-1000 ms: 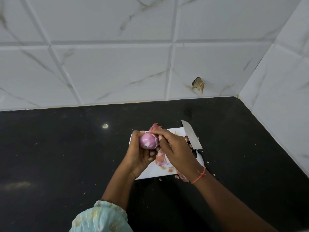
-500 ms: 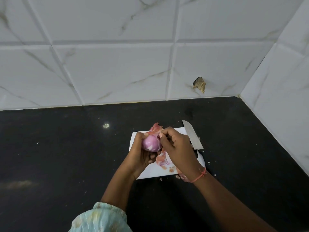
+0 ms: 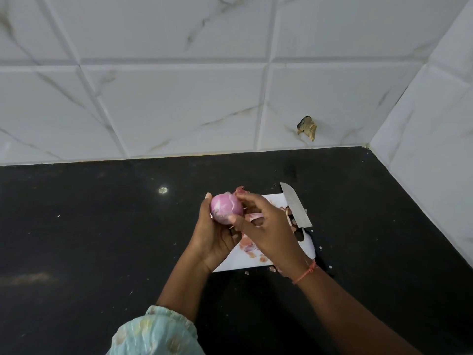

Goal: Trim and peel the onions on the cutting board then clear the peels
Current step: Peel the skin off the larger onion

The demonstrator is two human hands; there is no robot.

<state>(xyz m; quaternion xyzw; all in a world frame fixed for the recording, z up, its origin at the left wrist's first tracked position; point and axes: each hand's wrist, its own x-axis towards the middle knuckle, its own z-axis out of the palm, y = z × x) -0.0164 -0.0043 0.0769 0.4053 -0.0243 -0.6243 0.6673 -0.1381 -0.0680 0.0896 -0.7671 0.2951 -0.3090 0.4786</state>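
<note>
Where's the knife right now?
Head view, right of centre: the knife lies across the far right corner of the cutting board, just beyond the right hand, untouched.

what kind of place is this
Most likely a home kitchen: a black stone countertop meets white marble-look wall tiles, and a steel-bladed kitchen knife lies on a white cutting board strewn with onion peels.

Countertop [image 3: 89,252]: black, speckled; fills the near half
Wall tiles [image 3: 166,98]: white, marbled; far and right
Chipped hole [image 3: 307,128]: far right, low in tile
</note>
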